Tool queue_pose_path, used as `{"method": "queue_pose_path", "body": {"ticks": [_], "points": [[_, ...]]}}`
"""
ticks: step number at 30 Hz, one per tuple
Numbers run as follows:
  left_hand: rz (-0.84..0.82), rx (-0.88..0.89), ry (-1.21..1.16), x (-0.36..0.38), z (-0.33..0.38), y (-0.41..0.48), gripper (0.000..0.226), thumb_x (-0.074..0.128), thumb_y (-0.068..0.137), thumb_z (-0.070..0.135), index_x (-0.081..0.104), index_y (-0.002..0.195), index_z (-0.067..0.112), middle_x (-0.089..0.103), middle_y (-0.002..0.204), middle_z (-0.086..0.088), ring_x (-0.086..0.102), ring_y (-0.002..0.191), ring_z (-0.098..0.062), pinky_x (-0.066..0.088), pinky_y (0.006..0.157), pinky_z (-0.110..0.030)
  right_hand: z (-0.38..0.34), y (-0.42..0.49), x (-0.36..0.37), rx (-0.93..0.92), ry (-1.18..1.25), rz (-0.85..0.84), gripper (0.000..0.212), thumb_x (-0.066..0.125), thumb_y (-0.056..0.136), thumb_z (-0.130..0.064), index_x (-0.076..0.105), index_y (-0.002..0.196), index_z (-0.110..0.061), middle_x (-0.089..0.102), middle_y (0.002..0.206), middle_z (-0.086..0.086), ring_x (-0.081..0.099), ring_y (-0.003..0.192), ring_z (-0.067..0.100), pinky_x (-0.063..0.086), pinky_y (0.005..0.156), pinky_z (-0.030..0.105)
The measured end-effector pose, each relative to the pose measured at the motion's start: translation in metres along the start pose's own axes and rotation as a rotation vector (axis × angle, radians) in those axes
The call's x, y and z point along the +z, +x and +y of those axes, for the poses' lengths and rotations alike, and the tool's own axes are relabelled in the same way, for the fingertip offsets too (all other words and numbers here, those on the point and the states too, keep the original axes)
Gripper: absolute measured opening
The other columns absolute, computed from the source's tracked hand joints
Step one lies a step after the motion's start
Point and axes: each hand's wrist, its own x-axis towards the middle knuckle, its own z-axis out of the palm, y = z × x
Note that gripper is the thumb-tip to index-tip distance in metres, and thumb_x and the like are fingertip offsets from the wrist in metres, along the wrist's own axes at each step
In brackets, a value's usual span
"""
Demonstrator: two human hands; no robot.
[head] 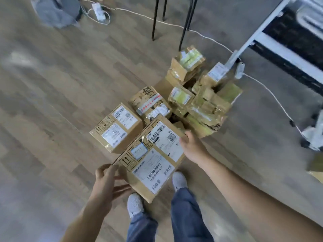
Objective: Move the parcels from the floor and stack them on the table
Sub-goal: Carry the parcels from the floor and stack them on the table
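Box [152, 158] tilted between left hand [106, 182], fingers flat against its near corner, and right hand [192, 145], fingers hooked over its far edge. The flat-handed side may slip.

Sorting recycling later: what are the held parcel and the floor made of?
The held parcel: seemingly corrugated cardboard, matte brown, with glossy clear tape and white paper labels. The floor: wood-look planks, possibly laminate, with visible grain and seams.
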Motion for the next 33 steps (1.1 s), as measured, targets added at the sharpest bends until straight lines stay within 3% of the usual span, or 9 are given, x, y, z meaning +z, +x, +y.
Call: {"method": "queue_pose_path", "body": {"ticks": [3, 7, 10, 13, 15, 17, 22, 26, 33], "points": [[-0.079, -0.041, 0.033, 0.019, 0.032, -0.065, 0.027, 0.054, 0.089, 0.038, 0.046, 0.104, 0.018, 0.065, 0.088, -0.03, 0.068, 0.064, -0.047, 0.057, 0.054, -0.045, -0.02, -0.061, -0.078, -0.016, 0.043, 0.104, 0.041, 0.043, 0.1, -0.035, 0.043, 0.138, -0.018, 0.047, 0.139, 0.01, 0.052, 0.12, 0.026, 0.042, 0.094, 0.034], [-0.26, -0.025, 0.16, 0.07, 0.073, -0.127, 0.036, 0.049, 0.096, 0.032, 0.058, 0.087, -0.002, 0.064, 0.083, -0.027, 0.069, 0.059, -0.041, 0.056, 0.047, -0.04, -0.024, -0.126, -0.17, -0.023, 0.068, 0.305, 0.038, 0.039, 0.101, -0.032, 0.044, 0.137, -0.023, 0.054, 0.133, 0.006, 0.054, 0.118, 0.028, 0.042, 0.089, 0.033], [-0.382, 0.042, 0.224, 0.122, 0.098, -0.173, 0.035, 0.048, 0.098, 0.032, 0.056, 0.094, -0.002, 0.066, 0.082, -0.024, 0.07, 0.061, -0.039, 0.056, 0.045, -0.037, -0.012, -0.168, -0.235, 0.01, 0.166, 0.447, 0.037, 0.041, 0.1, -0.035, 0.046, 0.134, -0.02, 0.055, 0.129, 0.003, 0.055, 0.107, 0.023, 0.035, 0.08, 0.027], [-0.512, 0.056, 0.262, 0.173, 0.115, -0.221, 0.034, 0.057, 0.094, 0.03, 0.058, 0.1, -0.003, 0.07, 0.078, -0.026, 0.07, 0.069, -0.042, 0.058, 0.046, -0.038, 0.011, -0.206, -0.297, -0.03, 0.386, 0.582, 0.035, 0.048, 0.099, -0.034, 0.05, 0.128, -0.015, 0.055, 0.129, 0.007, 0.056, 0.103, 0.017, 0.045, 0.084, 0.032], [-0.604, 0.077, 0.314, 0.208, 0.122, -0.253, 0.036, 0.063, 0.091, 0.032, 0.06, 0.102, -0.003, 0.072, 0.079, -0.024, 0.07, 0.077, -0.043, 0.06, 0.051, -0.039, 0.03, -0.225, -0.335, -0.071, 0.499, 0.661, 0.028, 0.049, 0.099, -0.035, 0.05, 0.123, -0.02, 0.056, 0.125, 0.006, 0.058, 0.101, 0.015, 0.046, 0.074, 0.028], [-0.664, 0.151, 0.377, 0.248, 0.119, -0.287, 0.035, 0.062, 0.091, 0.033, 0.061, 0.102, 0.0, 0.072, 0.081, -0.022, 0.071, 0.078, -0.039, 0.061, 0.057, -0.039, 0.057, -0.247, -0.374, -0.106, 0.58, 0.746, 0.029, 0.049, 0.099, -0.038, 0.05, 0.123, -0.022, 0.055, 0.12, 0.003, 0.057, 0.097, 0.012, 0.039, 0.065, 0.021], [-0.733, 0.372, 0.463, 0.349, 0.083, -0.369, 0.017, 0.062, 0.09, 0.014, 0.064, 0.096, -0.002, 0.074, 0.08, -0.014, 0.07, 0.069, -0.023, 0.058, 0.054, -0.027, 0.149, -0.299, -0.456, -0.167, 0.754, 0.924, 0.024, 0.05, 0.099, -0.04, 0.052, 0.111, -0.019, 0.06, 0.104, 0.001, 0.059, 0.101, 0.021, 0.048, 0.084, 0.037], [-0.807, 0.429, 0.521, 0.425, 0.055, -0.423, 0.013, 0.054, 0.093, 0.004, 0.061, 0.093, -0.007, 0.072, 0.082, -0.014, 0.064, 0.071, -0.022, 0.055, 0.057, -0.029, 0.214, -0.331, -0.512, -0.154, 0.909, 0.994, 0.014, 0.049, 0.099, -0.038, 0.051, 0.091, -0.026, 0.059, 0.087, -0.002, 0.06, 0.09, 0.023, 0.049, 0.08, 0.041], [-0.927, 0.472, 0.476, 0.525, 0.045, -0.472, 0.033, 0.061, 0.085, 0.004, 0.059, 0.113, -0.014, 0.069, 0.105, -0.021, 0.07, 0.085, -0.023, 0.057, 0.062, -0.024, 0.277, -0.348, -0.601, -0.213, 0.944, 1.109, 0.013, 0.047, 0.099, -0.041, 0.052, 0.09, -0.032, 0.062, 0.091, -0.012, 0.058, 0.083, -0.001, 0.041, 0.064, 0.024]]}}
